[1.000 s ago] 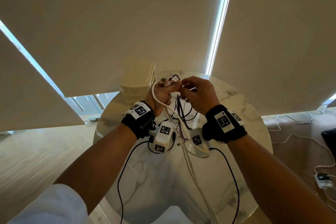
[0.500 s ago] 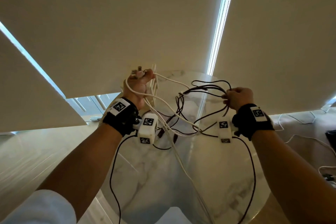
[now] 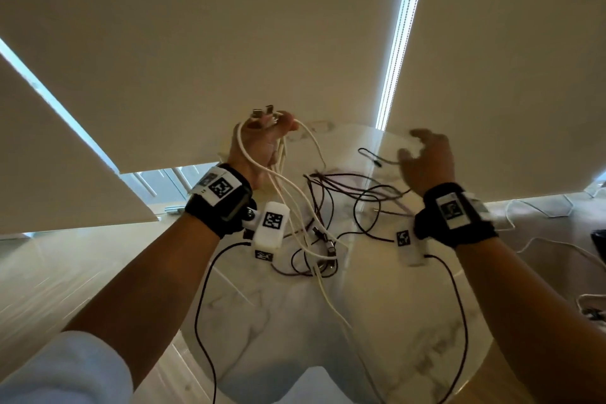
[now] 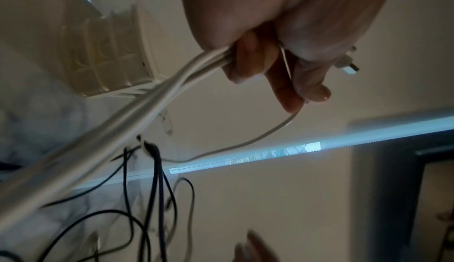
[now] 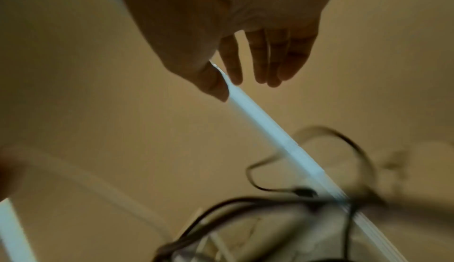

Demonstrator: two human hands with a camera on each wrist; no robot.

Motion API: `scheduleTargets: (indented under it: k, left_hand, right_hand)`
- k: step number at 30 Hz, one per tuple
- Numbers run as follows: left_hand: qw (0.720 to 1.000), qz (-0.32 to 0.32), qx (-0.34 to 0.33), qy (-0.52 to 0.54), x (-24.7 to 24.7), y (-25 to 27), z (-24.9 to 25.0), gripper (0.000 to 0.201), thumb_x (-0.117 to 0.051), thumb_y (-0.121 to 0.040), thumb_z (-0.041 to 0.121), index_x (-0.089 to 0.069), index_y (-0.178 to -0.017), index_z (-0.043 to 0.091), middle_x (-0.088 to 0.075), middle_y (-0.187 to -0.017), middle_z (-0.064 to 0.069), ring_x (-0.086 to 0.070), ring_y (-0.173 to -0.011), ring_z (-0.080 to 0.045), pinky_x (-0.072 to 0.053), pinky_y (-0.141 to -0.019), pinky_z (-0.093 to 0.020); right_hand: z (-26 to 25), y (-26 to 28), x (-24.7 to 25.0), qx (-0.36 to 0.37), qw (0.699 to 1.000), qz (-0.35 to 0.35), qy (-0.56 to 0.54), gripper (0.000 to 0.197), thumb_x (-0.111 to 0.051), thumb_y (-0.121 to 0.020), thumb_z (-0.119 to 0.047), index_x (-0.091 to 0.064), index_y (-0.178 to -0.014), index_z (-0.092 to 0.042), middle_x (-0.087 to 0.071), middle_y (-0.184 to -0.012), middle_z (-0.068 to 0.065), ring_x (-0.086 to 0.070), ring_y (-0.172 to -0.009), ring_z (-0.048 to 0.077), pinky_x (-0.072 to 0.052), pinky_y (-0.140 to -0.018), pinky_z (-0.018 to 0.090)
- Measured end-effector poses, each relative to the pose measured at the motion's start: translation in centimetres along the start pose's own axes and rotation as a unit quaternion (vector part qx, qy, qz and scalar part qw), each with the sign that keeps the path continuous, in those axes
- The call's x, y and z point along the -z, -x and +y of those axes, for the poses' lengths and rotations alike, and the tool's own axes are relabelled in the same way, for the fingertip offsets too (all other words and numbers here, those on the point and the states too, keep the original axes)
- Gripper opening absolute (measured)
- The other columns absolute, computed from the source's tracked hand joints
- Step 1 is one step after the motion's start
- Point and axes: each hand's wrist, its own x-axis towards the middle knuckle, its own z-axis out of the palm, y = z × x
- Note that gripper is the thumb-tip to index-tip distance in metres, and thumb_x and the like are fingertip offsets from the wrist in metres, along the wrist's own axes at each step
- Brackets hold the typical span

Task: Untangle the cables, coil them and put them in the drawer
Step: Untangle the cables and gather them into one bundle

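My left hand (image 3: 262, 141) is raised above the marble table (image 3: 295, 338) and grips a bundle of white cables (image 3: 282, 187), their plug ends (image 3: 262, 114) sticking up past my fingers. In the left wrist view my fingers (image 4: 248, 62) curl round the white cables (image 4: 157, 99). The white strands hang down to the table. A loose tangle of black cables (image 3: 347, 193) drops between my hands, blurred in the right wrist view (image 5: 282, 198). My right hand (image 3: 426, 157) hovers at the right with fingers (image 5: 267, 58) spread and nothing in it.
A cream drawer unit (image 4: 108, 52) stands at the table's far left, behind my left hand. Pale roller blinds (image 3: 295, 26) fill the background. More white cables (image 3: 557, 246) lie on the floor to the right.
My right hand has let go of the black cables, which now fall loose toward the table. My left hand has risen a little, still holding the white bundle.
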Motion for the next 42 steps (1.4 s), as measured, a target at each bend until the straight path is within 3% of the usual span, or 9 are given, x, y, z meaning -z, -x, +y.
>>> scheduleTargets:
  k: [2,6,12,17,20,23,27,34,42]
  left_hand:
    - [1.0,-0.03,-0.005,-0.009,-1.4,0.4,-0.3,0.008,-0.068,-0.085,0.018,-0.069,-0.08,0.011,-0.069,-0.082,-0.01,-0.027,-0.031,-0.003,-0.021,-0.034,-0.015]
    - [0.996,-0.085,-0.014,0.007,-2.6,1.2,-0.7,0.02,-0.073,-0.072,0.028,-0.068,-0.079,0.011,-0.071,-0.077,-0.005,-0.027,-0.032,-0.003,-0.02,-0.034,-0.017]
    - [0.997,-0.056,-0.03,-0.033,-1.5,1.2,-2.8,0.016,-0.065,-0.085,0.004,-0.07,-0.074,0.014,-0.069,-0.073,0.001,-0.043,-0.04,-0.005,-0.03,-0.037,-0.016]
    - [0.976,-0.171,0.023,-0.135,-2.5,2.6,-7.0,0.021,-0.052,-0.081,-0.023,-0.059,-0.091,-0.005,-0.056,-0.077,-0.011,-0.057,-0.064,-0.01,-0.05,-0.071,-0.024]
    - [0.966,-0.145,-0.002,-0.216,-2.8,2.1,-7.8,0.01,-0.064,-0.082,-0.003,-0.061,-0.076,-0.01,-0.058,-0.073,-0.011,-0.053,-0.067,-0.014,-0.044,-0.071,-0.03]
    - [0.976,-0.093,-0.03,-0.195,-2.9,1.9,-7.4,0.005,-0.073,-0.078,0.008,-0.07,-0.076,0.005,-0.067,-0.075,-0.008,-0.061,-0.069,-0.011,-0.051,-0.068,-0.027]
    - [0.988,-0.033,-0.011,-0.153,-3.2,1.7,-6.6,0.009,-0.072,-0.082,0.009,-0.068,-0.074,0.012,-0.063,-0.068,0.001,-0.055,-0.052,0.0,-0.045,-0.056,-0.015]
    - [0.99,0.1,0.102,-0.012,0.1,-0.6,-6.1,0.011,-0.073,-0.082,0.018,-0.066,-0.074,0.019,-0.049,-0.053,0.009,-0.029,-0.044,-0.01,-0.024,-0.045,-0.024]
    - [0.982,0.151,0.1,0.045,1.6,-0.9,-5.0,0.015,-0.071,-0.084,0.021,-0.061,-0.073,0.021,-0.056,-0.066,0.005,-0.036,-0.037,-0.002,-0.027,-0.036,-0.014]
  right_hand:
    - [-2.5,2.1,-1.2,0.104,0.989,-0.105,-0.001,0.044,-0.066,-0.085,-0.024,-0.055,-0.127,-0.02,-0.052,-0.121,0.006,-0.057,-0.102,0.021,-0.05,-0.088,0.032]
    - [-4.6,4.0,-3.5,0.084,0.913,-0.394,-0.06,0.049,-0.061,-0.09,-0.028,-0.044,-0.136,-0.019,-0.061,-0.107,-0.002,-0.061,-0.091,0.012,-0.05,-0.078,0.025]
    - [-4.8,3.3,-3.0,0.137,0.935,-0.314,-0.086,0.02,-0.045,-0.099,-0.015,-0.064,-0.093,-0.011,-0.064,-0.081,0.002,-0.063,-0.076,0.016,-0.05,-0.074,0.022]
    - [-6.3,3.1,-1.1,0.214,0.916,-0.307,-0.141,0.02,-0.045,-0.096,-0.004,-0.063,-0.087,0.0,-0.064,-0.076,0.008,-0.058,-0.066,0.011,-0.047,-0.065,0.017]
    - [-5.2,3.7,-1.5,0.183,0.926,-0.275,-0.184,0.019,-0.049,-0.097,-0.008,-0.064,-0.105,-0.001,-0.065,-0.085,0.008,-0.06,-0.07,0.002,-0.048,-0.067,0.013]
    - [-3.4,4.8,-3.3,0.097,0.927,-0.342,-0.122,0.036,-0.053,-0.096,-0.027,-0.052,-0.128,-0.011,-0.066,-0.097,0.005,-0.063,-0.082,0.015,-0.052,-0.076,0.028]
    - [-2.8,5.9,-4.5,0.087,0.922,-0.362,-0.108,0.025,-0.046,-0.099,-0.028,-0.065,-0.087,-0.017,-0.059,-0.069,0.002,-0.055,-0.062,0.017,-0.046,-0.065,0.029]
    - [-0.5,5.2,-3.5,0.063,0.917,-0.393,-0.022,0.024,-0.047,-0.098,-0.025,-0.065,-0.083,-0.019,-0.057,-0.073,0.002,-0.049,-0.063,0.014,-0.041,-0.06,0.022]
    - [3.8,4.3,-4.0,0.0,0.938,-0.34,0.062,0.02,-0.061,-0.088,-0.031,-0.066,-0.07,-0.026,-0.058,-0.063,-0.004,-0.055,-0.064,0.014,-0.041,-0.063,0.026]
